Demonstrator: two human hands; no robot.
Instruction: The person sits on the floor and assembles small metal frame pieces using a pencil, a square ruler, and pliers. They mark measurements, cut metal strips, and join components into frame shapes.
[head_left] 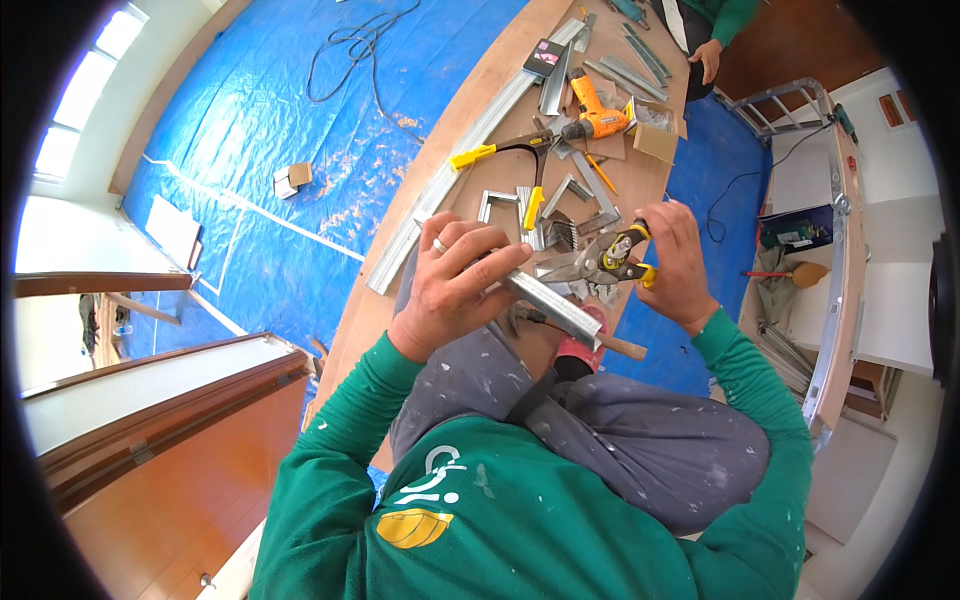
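My left hand (455, 280) is closed around a short galvanized metal channel (560, 308), which slants down to the right over my lap. The fingers of my right hand (682, 258) wrap the black and yellow handles of a pair of tin snips (605, 260). The snips' blades point left, close to the channel and my left fingertips; whether they touch it I cannot tell. Below the channel, a wooden handle (625, 346) sticks out, its other end partly hidden. Bent metal channel pieces (500, 205) lie on the board beyond my hands.
A plywood board (440, 190) carries an orange drill (597, 112), a yellow-handled tool (530, 148), a small cardboard box (655, 140), a pencil (600, 174) and a long metal channel (440, 200). A co-worker's hand (708, 60) rests at the far right. A ladder (845, 220) stands right; blue tarp (280, 110) covers the floor.
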